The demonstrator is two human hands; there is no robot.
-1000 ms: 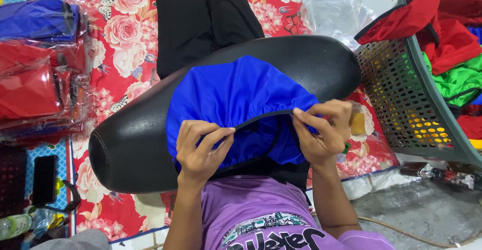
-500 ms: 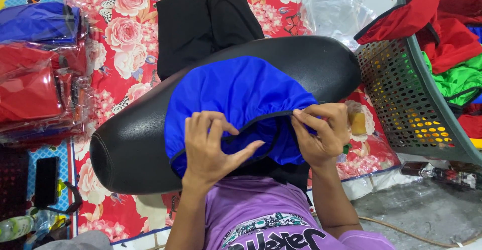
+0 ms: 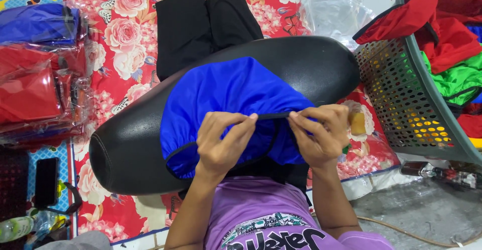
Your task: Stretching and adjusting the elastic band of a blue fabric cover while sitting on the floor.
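Now | left hand (image 3: 221, 142), right hand (image 3: 319, 137): fingers clamped on blue cover (image 3: 226, 99) black hem; over black seat (image 3: 311, 61)

Seat cover (image 3: 228, 92): bright blue, black elastic hem.
Seat (image 3: 311, 59), under the cover: glossy black.
Mat (image 3: 125, 39), beneath the seat: red with pink roses.
Basket (image 3: 401, 99), right of the seat: grey-green mesh, holding red and green cloth.
Packets (image 3: 35, 79), left of the seat: red and blue.
Shirt (image 3: 261, 215): purple.
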